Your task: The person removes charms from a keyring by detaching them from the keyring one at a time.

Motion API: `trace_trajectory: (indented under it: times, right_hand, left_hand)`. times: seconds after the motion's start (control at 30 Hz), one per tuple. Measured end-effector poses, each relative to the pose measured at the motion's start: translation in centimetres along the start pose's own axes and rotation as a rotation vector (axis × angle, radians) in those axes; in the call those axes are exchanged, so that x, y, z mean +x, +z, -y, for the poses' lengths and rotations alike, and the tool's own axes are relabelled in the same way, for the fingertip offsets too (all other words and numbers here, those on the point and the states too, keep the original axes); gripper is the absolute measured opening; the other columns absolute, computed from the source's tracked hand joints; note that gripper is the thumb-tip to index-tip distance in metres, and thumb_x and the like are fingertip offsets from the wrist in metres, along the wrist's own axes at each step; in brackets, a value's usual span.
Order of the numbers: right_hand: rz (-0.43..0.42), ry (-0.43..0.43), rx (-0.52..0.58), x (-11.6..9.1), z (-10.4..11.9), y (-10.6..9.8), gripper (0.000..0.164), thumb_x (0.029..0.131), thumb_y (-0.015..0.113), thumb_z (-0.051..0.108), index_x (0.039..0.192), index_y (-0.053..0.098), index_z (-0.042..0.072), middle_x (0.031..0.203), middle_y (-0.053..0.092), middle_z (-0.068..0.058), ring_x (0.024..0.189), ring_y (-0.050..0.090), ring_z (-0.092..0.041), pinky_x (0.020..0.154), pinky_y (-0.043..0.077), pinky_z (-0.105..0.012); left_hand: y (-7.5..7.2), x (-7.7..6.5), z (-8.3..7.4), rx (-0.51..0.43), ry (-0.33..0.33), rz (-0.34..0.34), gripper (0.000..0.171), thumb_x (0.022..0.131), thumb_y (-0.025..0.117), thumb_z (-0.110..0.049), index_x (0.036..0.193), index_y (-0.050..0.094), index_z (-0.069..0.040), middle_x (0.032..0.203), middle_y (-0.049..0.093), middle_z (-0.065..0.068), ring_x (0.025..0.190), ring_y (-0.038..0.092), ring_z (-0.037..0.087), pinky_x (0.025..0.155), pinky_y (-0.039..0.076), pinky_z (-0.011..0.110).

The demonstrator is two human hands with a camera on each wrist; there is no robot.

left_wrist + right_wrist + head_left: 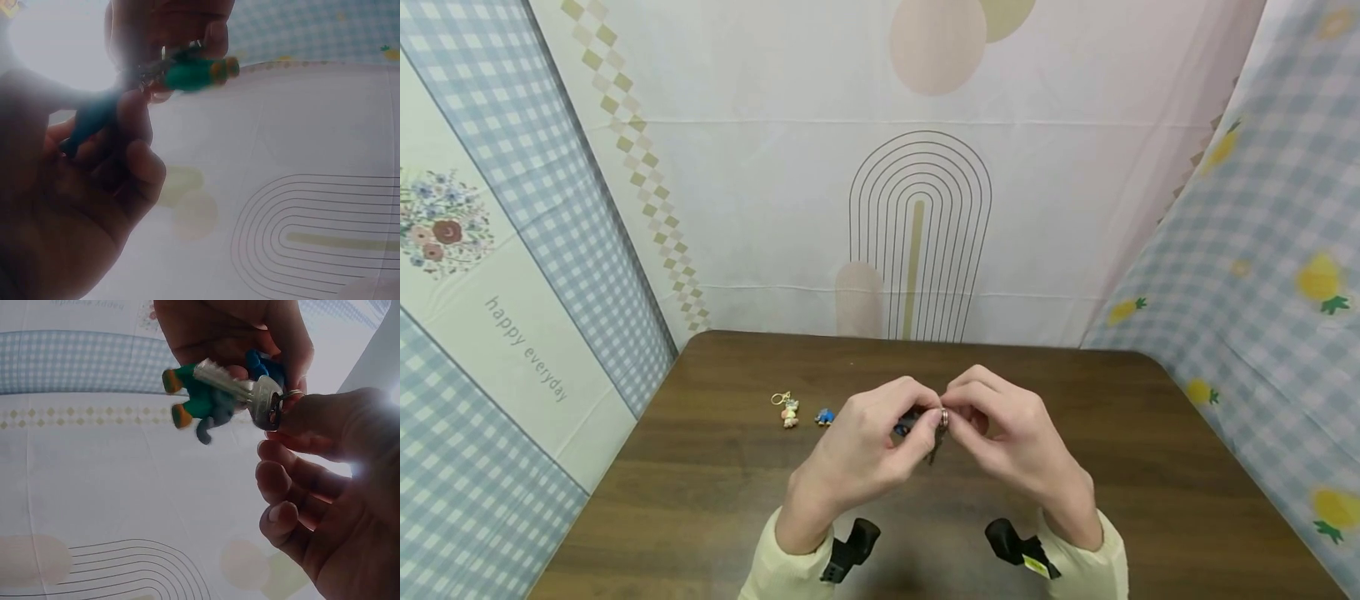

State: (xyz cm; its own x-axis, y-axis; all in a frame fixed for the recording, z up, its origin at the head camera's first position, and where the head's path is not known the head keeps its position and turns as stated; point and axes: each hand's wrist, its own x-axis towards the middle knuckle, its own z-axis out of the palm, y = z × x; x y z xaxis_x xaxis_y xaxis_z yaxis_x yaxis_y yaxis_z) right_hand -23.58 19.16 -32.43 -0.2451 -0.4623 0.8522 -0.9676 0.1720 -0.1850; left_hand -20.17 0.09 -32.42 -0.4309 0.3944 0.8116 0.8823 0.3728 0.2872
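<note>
Over the table, both hands meet fingertip to fingertip at a small metal key ring [944,417]. My left hand [859,442] pinches the ring between thumb and index finger, and a blue figurine [94,122] lies against its curled fingers. From the other side, my right hand [1017,433] pinches the same ring with thumb and forefinger. A silver key [265,403] hangs from it, visible in the right wrist view. Beside the key dangles a green figurine [199,394] with orange feet and a grey part. The fingertips partly hide the ring.
On the brown wooden table [700,500], left of the hands, lie a small figure keychain [790,412] with a gold ring and a little blue figure [824,417]. A patterned cloth [775,208] hangs behind the table, with checked cloths at both sides.
</note>
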Motion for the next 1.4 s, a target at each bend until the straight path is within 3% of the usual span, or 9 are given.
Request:
trace_trajectory:
  times: [0.2, 0.5, 0.6, 0.87, 1.17, 1.3, 1.4]
  right_hand:
    - [-0.001, 0.021, 0.029, -0.1, -0.7, -0.3, 0.022, 0.077, 0.058, -0.008, 0.086, 0.065, 0.011, 0.079, 0.057, 0.005, 0.066, 0.045, 0.001, 0.053, 0.036, -0.012]
    - [0.069, 0.222, 0.087, -0.3, -0.6, -1.3, 0.032, 0.080, 0.059, -0.011, 0.083, 0.062, 0.020, 0.070, 0.053, 0.011, 0.059, 0.045, 0.003, 0.049, 0.038, -0.015]
    - [0.076, 0.205, 0.090, -0.2, -0.8, -1.3, 0.031, 0.080, 0.060, -0.011, 0.087, 0.063, 0.019, 0.075, 0.055, 0.010, 0.062, 0.047, 0.002, 0.050, 0.040, -0.016]
    - [0.005, 0.042, 0.093, -0.2, -1.5, -1.1, 0.026, 0.076, 0.064, -0.011, 0.091, 0.068, 0.010, 0.085, 0.060, 0.002, 0.067, 0.047, -0.001, 0.053, 0.038, -0.012]
    - [-0.057, 0.169, 0.201, -0.4, -1.1, -1.7, 0.032, 0.073, 0.068, -0.019, 0.084, 0.070, 0.011, 0.076, 0.060, 0.001, 0.061, 0.047, -0.003, 0.047, 0.036, -0.017]
    - [0.001, 0.249, 0.178, -0.5, -0.8, -1.9, 0.032, 0.077, 0.068, -0.016, 0.086, 0.067, 0.015, 0.077, 0.060, 0.005, 0.060, 0.046, -0.002, 0.048, 0.037, -0.016]
    - [0.070, 0.232, 0.110, -0.4, -0.9, -1.8, 0.032, 0.078, 0.068, -0.013, 0.089, 0.065, 0.017, 0.083, 0.059, 0.007, 0.064, 0.048, -0.001, 0.051, 0.040, -0.015]
  left_hand:
    - [0.5, 0.4, 0.3, 0.020, 0.005, 0.003, 0.009, 0.094, 0.057, -0.007, 0.090, 0.063, -0.010, 0.082, 0.062, -0.004, 0.072, 0.055, 0.002, 0.069, 0.046, 0.008]
    - [0.9, 0.9, 0.6, -0.021, 0.030, 0.006, 0.009, 0.090, 0.058, -0.003, 0.089, 0.062, -0.011, 0.082, 0.060, -0.006, 0.073, 0.054, 0.000, 0.069, 0.045, 0.007]
    - [1.0, 0.9, 0.7, -0.011, 0.032, 0.004, 0.009, 0.091, 0.058, -0.003, 0.090, 0.063, -0.010, 0.082, 0.061, -0.004, 0.073, 0.055, 0.001, 0.069, 0.046, 0.007]
    - [1.3, 0.8, 0.7, -0.001, 0.013, -0.001, 0.009, 0.090, 0.059, -0.002, 0.089, 0.063, -0.010, 0.081, 0.062, -0.003, 0.071, 0.055, 0.001, 0.068, 0.045, 0.007]
    - [1.6, 1.0, 0.7, -0.003, 0.042, 0.017, 0.010, 0.088, 0.061, -0.001, 0.089, 0.063, -0.010, 0.081, 0.063, -0.004, 0.073, 0.056, 0.002, 0.069, 0.046, 0.008]
    - [1.7, 1.0, 0.7, -0.005, 0.042, 0.020, 0.010, 0.087, 0.061, -0.001, 0.089, 0.063, -0.011, 0.081, 0.063, -0.004, 0.072, 0.055, 0.001, 0.068, 0.045, 0.007]
    - [1.6, 0.9, 0.7, -0.001, 0.035, 0.017, 0.011, 0.087, 0.061, 0.000, 0.088, 0.063, -0.011, 0.080, 0.062, -0.004, 0.070, 0.054, 0.001, 0.066, 0.045, 0.006]
